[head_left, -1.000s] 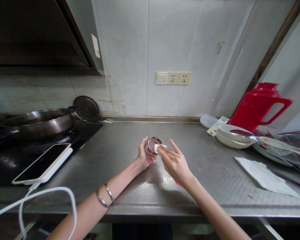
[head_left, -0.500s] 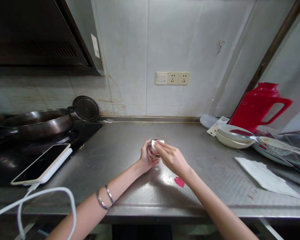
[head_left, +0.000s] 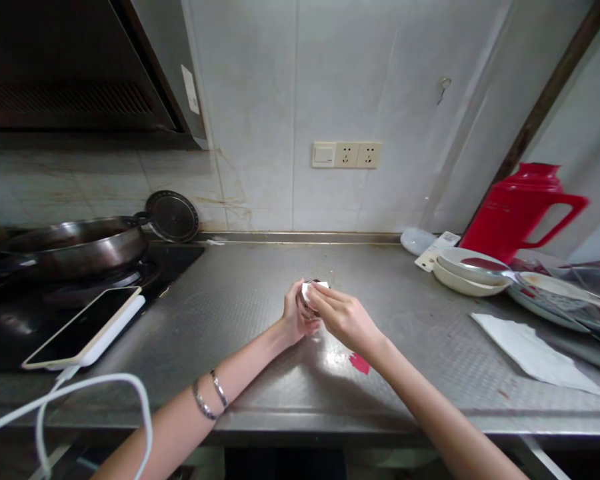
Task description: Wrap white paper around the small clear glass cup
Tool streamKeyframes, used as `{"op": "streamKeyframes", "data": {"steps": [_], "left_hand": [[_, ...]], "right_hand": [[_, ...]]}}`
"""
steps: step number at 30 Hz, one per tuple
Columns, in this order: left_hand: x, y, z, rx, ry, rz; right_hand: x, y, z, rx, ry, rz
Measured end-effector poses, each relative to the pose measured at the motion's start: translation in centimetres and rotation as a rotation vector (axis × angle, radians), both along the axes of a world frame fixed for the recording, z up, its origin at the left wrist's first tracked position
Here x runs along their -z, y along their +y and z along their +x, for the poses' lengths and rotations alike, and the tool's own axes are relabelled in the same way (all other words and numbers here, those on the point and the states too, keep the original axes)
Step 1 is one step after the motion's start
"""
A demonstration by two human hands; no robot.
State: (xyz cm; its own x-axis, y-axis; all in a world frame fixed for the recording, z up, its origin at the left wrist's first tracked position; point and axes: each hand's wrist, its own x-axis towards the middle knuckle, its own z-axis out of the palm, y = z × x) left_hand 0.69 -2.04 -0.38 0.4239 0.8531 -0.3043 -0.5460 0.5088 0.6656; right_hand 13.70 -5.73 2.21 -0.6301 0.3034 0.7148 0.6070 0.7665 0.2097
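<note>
My left hand (head_left: 293, 323) is wrapped round a small, clear-looking round jar (head_left: 306, 312) above the middle of the steel counter. Over the jar's top lies a small white piece of paper (head_left: 309, 289). The fingers of my right hand (head_left: 349, 319) are pressed together on that white piece. Both hands hide much of the jar, so its contents cannot be made out. Below my right wrist a red scrap (head_left: 359, 363) with a jagged edge rests on the counter.
To the left a steel pan (head_left: 80, 250) sits on the black hob, with a phone (head_left: 83, 330) and white cable (head_left: 125, 378) nearer. On the right are a red thermos jug (head_left: 515, 217), stacked white bowls (head_left: 473, 283), plates with utensils (head_left: 555, 313) and a folded white napkin (head_left: 535, 353).
Both hands stay round the jar in nearly the same place. The right fingers have shifted very slightly on the white piece.
</note>
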Motion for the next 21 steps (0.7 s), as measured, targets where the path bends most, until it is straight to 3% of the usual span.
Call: {"op": "streamKeyframes", "data": {"steps": [4,11,18,21], "left_hand": [[-0.4,0.2,-0.3,0.037,-0.033,0.074],[-0.5,0.8,-0.8,0.066,0.035,0.068],[0.2,0.8,-0.1,0.044,-0.034,0.046],[-0.2,0.6,-0.5,0.032,-0.043,0.029]], "right_hand": [[0.4,0.1,0.8,0.061,0.021,-0.015],[0.1,-0.5,1.7,-0.002,0.167,-0.109],[-0.1,0.8,0.0,-0.032,0.093,-0.089],[-0.2,0.5,-0.6,-0.076,0.086,-0.082]]}}
